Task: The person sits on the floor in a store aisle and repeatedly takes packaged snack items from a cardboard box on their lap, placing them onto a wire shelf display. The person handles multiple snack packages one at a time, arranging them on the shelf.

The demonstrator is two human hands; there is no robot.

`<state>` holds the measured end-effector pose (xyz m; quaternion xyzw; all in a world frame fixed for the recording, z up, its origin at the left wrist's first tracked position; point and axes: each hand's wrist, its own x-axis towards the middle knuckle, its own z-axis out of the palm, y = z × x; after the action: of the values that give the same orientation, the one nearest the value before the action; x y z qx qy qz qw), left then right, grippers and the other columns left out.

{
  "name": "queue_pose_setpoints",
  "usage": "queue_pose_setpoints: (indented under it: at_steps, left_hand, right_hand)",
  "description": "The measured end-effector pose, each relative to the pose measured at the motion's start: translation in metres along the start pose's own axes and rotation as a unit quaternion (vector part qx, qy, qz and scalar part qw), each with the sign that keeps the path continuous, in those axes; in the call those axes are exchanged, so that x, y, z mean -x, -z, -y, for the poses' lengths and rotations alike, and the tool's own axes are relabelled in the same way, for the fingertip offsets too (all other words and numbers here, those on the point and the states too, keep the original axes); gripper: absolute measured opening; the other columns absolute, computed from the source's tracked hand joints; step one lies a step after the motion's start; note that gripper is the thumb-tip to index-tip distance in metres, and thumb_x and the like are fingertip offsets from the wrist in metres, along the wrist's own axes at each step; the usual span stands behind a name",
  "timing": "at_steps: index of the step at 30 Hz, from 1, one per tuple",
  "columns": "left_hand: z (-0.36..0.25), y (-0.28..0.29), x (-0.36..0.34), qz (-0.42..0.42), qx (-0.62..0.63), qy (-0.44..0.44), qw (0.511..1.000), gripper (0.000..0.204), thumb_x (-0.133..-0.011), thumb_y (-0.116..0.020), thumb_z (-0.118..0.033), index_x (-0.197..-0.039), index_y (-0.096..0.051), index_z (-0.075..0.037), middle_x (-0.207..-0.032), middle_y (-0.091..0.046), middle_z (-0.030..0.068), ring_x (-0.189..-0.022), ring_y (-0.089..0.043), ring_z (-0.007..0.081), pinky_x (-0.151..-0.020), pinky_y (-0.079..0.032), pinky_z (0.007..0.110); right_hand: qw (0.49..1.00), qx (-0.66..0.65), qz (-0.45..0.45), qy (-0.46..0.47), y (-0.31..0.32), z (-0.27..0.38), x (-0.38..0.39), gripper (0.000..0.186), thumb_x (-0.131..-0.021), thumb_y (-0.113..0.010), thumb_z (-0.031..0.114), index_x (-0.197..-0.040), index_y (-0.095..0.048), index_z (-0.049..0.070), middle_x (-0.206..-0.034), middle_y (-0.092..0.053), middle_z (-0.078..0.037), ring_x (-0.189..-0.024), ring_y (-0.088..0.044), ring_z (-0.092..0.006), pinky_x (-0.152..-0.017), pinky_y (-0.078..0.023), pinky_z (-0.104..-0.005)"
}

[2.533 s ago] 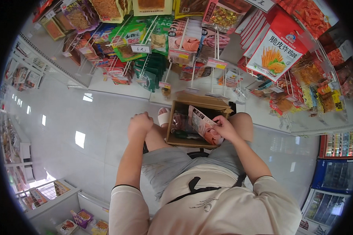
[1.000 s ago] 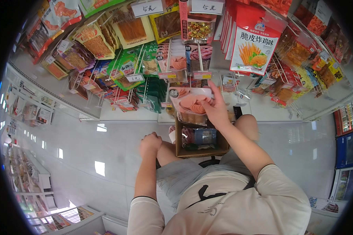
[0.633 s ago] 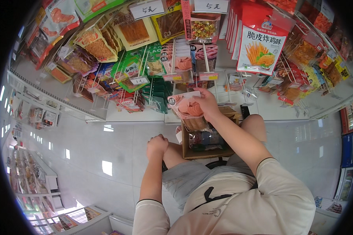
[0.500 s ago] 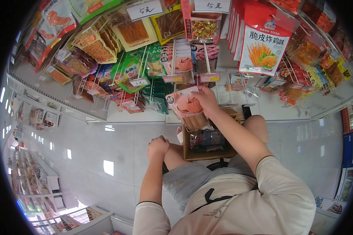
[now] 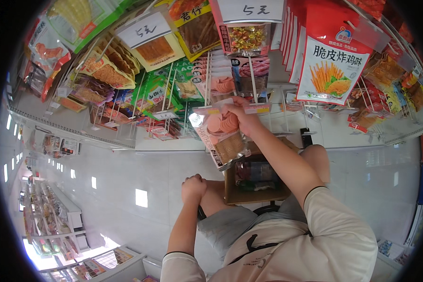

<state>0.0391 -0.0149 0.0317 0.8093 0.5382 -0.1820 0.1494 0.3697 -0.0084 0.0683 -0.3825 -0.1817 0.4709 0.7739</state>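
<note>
My right hand [image 5: 240,118] pinches the top edge of a pink snack packet [image 5: 220,133] with round slices pictured on it and a see-through lower part. The packet is tilted, in front of the hook ends of a display rack. Behind it, similar pink packets [image 5: 220,83] hang in a row, beside dark packets with a pink print [image 5: 250,70]. Whether the held packet touches a hook cannot be made out. My left hand [image 5: 194,187] rests on my left knee, fingers curled, with nothing visible in it.
An open cardboard box [image 5: 256,196] holding several packages stands between my knees. Large red packets [image 5: 335,56] hang at the right, green packets [image 5: 157,91] left of the pink ones. A white shelf base [image 5: 174,144] runs below the hooks. Another shelf [image 5: 56,207] stands far left.
My right hand has brought the pink packet up closer to the hooks, its top now overlapping a price-tag strip. My left hand stays on the knee. The whole view has shifted slightly.
</note>
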Motion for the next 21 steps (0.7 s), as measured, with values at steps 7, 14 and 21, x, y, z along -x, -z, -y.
queue_pose_setpoints:
  at_steps: [7, 14, 21]
  left_hand:
    - [0.003, -0.007, -0.008, -0.013, -0.013, 0.000, 1.000, 0.035, -0.099, -0.053, -0.029, -0.112, -0.079, -0.009, -0.117, -0.079, 0.0121, -0.115, -0.069, 0.0331, -0.102, -0.054, 0.048]
    - [0.007, -0.015, -0.014, -0.019, -0.016, -0.007, 1.000, 0.032, -0.096, -0.057, -0.029, -0.108, -0.080, -0.010, -0.115, -0.079, 0.0112, -0.112, -0.070, 0.0335, -0.099, -0.056, 0.049]
    - [0.006, -0.017, -0.015, -0.024, -0.013, -0.007, 1.000, 0.030, -0.095, -0.058, -0.028, -0.107, -0.080, -0.010, -0.112, -0.079, 0.0112, -0.110, -0.071, 0.0340, -0.098, -0.057, 0.049]
  right_hand:
    - [0.996, -0.074, -0.027, 0.045, -0.006, -0.013, -0.001, 0.032, -0.094, -0.078, 0.010, -0.121, -0.065, 0.001, -0.104, -0.076, -0.008, -0.095, -0.074, -0.0175, -0.092, -0.059, -0.0343]
    - [0.997, -0.066, -0.041, 0.029, -0.022, -0.014, 0.013, 0.035, -0.094, -0.079, 0.013, -0.122, -0.062, 0.002, -0.101, -0.074, -0.006, -0.095, -0.071, -0.0156, -0.092, -0.056, -0.0329]
    - [0.990, -0.104, -0.085, 0.053, -0.028, -0.021, 0.011, 0.034, -0.097, -0.075, 0.009, -0.127, -0.060, 0.003, -0.105, -0.074, -0.007, -0.098, -0.070, -0.0149, -0.095, -0.055, -0.0324]
